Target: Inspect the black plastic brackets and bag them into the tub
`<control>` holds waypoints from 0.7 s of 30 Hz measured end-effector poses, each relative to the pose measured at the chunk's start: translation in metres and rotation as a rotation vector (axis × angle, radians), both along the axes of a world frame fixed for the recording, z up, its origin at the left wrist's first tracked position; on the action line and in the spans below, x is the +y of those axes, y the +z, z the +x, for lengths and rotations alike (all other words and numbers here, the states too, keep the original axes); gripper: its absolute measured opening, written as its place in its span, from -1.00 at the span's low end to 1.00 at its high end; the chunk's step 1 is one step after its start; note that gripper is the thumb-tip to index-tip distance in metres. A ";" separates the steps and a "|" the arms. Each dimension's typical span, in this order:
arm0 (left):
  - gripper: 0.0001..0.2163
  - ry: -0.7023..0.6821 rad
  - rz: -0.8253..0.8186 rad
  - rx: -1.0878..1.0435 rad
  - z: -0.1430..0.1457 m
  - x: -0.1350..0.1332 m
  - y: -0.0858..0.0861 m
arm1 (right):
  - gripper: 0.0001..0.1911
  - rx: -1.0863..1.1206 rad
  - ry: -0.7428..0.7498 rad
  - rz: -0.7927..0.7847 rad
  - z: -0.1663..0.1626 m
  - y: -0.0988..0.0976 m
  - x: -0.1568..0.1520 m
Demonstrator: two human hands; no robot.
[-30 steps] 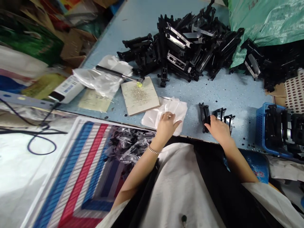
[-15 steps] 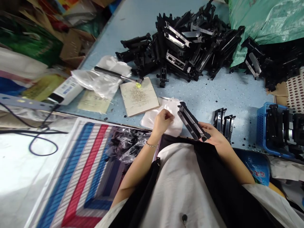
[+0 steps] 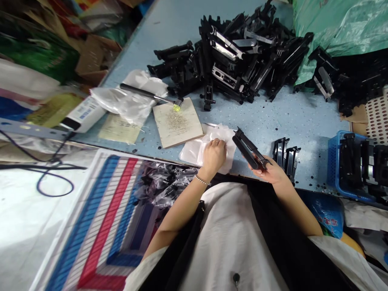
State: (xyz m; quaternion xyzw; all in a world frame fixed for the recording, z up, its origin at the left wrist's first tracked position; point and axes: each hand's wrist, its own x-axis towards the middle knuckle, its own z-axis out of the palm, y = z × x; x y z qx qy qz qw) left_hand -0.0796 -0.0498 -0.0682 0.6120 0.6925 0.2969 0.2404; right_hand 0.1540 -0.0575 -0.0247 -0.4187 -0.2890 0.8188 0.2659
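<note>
My left hand (image 3: 214, 155), a bracelet at its wrist, is closed over thin clear plastic bags (image 3: 194, 150) lying by the table's front edge. Its fingers are curled onto the film, and their tips are partly hidden. In my right hand (image 3: 269, 171) is a long black part (image 3: 249, 147) with two parallel bars and a slot between them. I grip it by its near end, and its far end points up and left, beside the bags. Right of that hand, two similar black parts (image 3: 285, 155) stand side by side on the table.
A big heap of black parts (image 3: 242, 56) covers the table's back, beside a green plastic bag (image 3: 342, 24). A hammer (image 3: 145, 93) rests partly on a wooden board (image 3: 178, 123). A blue basket (image 3: 333, 161) holds more parts; a striped bag (image 3: 100, 226) with wrapped pieces is below left.
My left hand has moved right and turned down onto the plastic bags, its fingers curling. The black part in my right hand has shifted slightly right and rolled, showing another side.
</note>
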 end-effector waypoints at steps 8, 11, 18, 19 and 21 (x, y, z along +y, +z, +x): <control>-0.75 0.076 -0.215 -0.437 -0.036 0.009 0.003 | -0.76 0.052 -0.005 -0.023 0.007 -0.010 0.000; -0.83 0.071 -0.238 -0.502 -0.037 0.007 0.002 | -0.72 0.136 0.013 -0.099 0.004 -0.014 0.001; -0.89 0.090 -0.190 -0.544 -0.034 0.006 0.000 | -0.78 0.262 0.110 -0.306 -0.016 -0.029 0.000; -0.89 0.094 -0.189 -0.587 -0.035 0.005 0.000 | -0.80 0.248 0.098 -0.336 -0.017 -0.031 -0.001; -0.84 0.137 -0.174 -0.657 -0.038 0.004 0.000 | -0.84 0.234 0.053 -0.357 -0.017 -0.034 -0.001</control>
